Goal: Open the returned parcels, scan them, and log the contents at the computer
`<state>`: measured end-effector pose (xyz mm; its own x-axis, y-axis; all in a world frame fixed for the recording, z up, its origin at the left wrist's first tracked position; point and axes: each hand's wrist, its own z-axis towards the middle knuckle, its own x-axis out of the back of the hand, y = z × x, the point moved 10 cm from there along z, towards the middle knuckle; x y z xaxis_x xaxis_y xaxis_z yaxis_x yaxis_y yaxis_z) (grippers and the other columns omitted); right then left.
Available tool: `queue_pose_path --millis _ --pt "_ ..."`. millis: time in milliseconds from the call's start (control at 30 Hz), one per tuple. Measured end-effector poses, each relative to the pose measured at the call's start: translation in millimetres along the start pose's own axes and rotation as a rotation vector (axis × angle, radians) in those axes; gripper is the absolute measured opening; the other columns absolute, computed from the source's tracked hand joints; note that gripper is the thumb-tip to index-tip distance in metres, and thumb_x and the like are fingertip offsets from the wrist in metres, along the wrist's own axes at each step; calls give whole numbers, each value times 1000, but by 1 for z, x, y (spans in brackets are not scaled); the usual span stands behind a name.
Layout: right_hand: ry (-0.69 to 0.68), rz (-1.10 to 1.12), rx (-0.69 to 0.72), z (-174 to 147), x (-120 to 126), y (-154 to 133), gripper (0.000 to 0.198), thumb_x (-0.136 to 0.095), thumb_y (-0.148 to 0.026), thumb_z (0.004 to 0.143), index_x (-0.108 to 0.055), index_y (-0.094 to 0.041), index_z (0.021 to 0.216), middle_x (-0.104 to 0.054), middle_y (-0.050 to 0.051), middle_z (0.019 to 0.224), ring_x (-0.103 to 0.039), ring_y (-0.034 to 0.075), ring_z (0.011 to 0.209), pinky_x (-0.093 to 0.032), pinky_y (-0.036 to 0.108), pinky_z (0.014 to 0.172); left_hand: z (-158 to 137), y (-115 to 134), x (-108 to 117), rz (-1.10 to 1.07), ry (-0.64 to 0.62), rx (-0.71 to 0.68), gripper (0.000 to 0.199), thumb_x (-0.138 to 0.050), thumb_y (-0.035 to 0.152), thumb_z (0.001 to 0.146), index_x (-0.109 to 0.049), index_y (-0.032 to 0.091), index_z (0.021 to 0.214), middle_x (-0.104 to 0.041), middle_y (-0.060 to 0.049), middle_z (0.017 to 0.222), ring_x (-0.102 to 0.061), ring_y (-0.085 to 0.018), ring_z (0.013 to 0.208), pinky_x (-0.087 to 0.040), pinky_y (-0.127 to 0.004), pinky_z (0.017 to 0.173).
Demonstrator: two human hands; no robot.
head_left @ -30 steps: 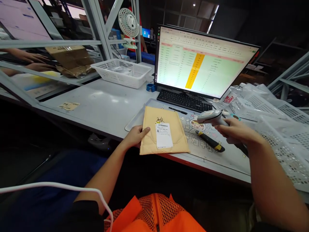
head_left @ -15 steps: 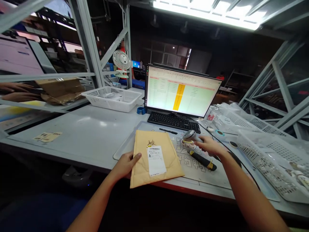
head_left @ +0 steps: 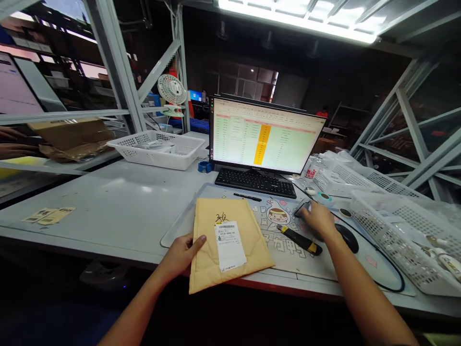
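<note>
My left hand (head_left: 183,255) grips the left edge of a yellow padded envelope (head_left: 205,245), thumb on top. The envelope lies over the front edge of the desk and bears a white shipping label (head_left: 230,247) with a barcode, below black handwriting. My right hand (head_left: 319,220) is closed around a grey barcode scanner (head_left: 301,208), low over the printed desk mat (head_left: 252,276). Most of the scanner is hidden by the fingers. A black and yellow utility knife (head_left: 299,240) lies between the envelope and my right hand. Beside my right wrist rests a black mouse (head_left: 346,238).
Behind the mat stand a black keyboard (head_left: 255,181) and a monitor (head_left: 266,137) showing a spreadsheet. A black pen (head_left: 247,197) lies before the keyboard. White baskets (head_left: 158,156) stand at left and right (head_left: 392,250). A cable (head_left: 382,250) curves along the right side.
My right hand has drawn the scanner to the right, away from the envelope, and lowered it toward the mat. My left hand keeps its hold on the envelope. The view has shifted slightly.
</note>
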<state>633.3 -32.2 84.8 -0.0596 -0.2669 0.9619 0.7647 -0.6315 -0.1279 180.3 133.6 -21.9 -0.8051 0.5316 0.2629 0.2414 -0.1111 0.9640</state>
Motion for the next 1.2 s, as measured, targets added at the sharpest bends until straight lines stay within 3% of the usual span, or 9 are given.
queue_pose_path --millis 133,233,367,600,733,900,1033,1100,1200 --pt "-35 38 63 46 -11 -43 51 -46 -26 110 -52 -8 157 -65 23 141 -60 35 136 -48 44 115 1 -1 3 100 20 25 84 -66 95 70 -80 16 95 -84 -16 99 -79 -40 93 -63 -40 74" --pt "-197 49 50 74 -51 -67 53 -63 -26 106 -55 -14 157 -68 18 137 -66 30 127 -52 41 112 2 -1 5 143 29 35 85 -62 96 72 -79 16 96 -84 -15 95 -78 -37 84 -59 -37 68" --pt "-255 19 -40 93 -79 -75 49 -65 -41 110 -58 -14 151 -63 17 143 -64 30 128 -53 52 113 3 -1 8 204 43 16 80 -59 95 77 -76 17 84 -82 -14 87 -76 -34 79 -55 -35 63" --pt "-296 -35 -42 107 -79 -88 41 -71 -43 107 -67 -13 135 -64 15 138 -64 28 126 -56 51 110 2 -5 4 65 38 28 76 -65 88 80 -80 16 98 -85 -15 99 -79 -37 88 -60 -37 68" --pt "-320 -45 18 103 -68 -105 39 -71 -42 107 -68 -13 134 -66 14 135 -67 27 121 -58 49 106 1 2 6 142 44 -9 76 -62 88 82 -81 16 95 -84 -14 94 -79 -36 85 -58 -37 66" --pt "-265 -15 170 66 -37 -118 36 -65 -40 110 -67 -14 134 -68 14 130 -69 25 113 -58 44 102 6 1 5 161 44 -62 78 -67 83 82 -78 16 119 -83 -15 117 -80 -38 99 -63 -39 77" --pt "-282 -2 245 -2 -31 -91 39 -60 -31 109 -68 -13 142 -72 19 130 -69 31 118 -55 40 102 12 -1 12 -28 -2 -19 88 -71 80 79 -72 12 135 -81 -19 124 -81 -39 101 -68 -44 79" --pt "-304 -11 246 -41 -38 -66 43 -61 -32 107 -67 -13 145 -72 18 131 -69 34 121 -55 43 104 8 22 42 1 110 -75 86 -70 78 80 -74 13 136 -81 -18 126 -81 -39 104 -70 -46 84" --pt "-305 -15 262 -85 -52 -33 51 -61 -33 104 -63 -12 151 -64 20 144 -63 35 131 -51 44 111 -23 103 91 280 323 -425 57 -64 59 94 -77 23 137 -75 -7 142 -74 -35 129 -60 -48 114"
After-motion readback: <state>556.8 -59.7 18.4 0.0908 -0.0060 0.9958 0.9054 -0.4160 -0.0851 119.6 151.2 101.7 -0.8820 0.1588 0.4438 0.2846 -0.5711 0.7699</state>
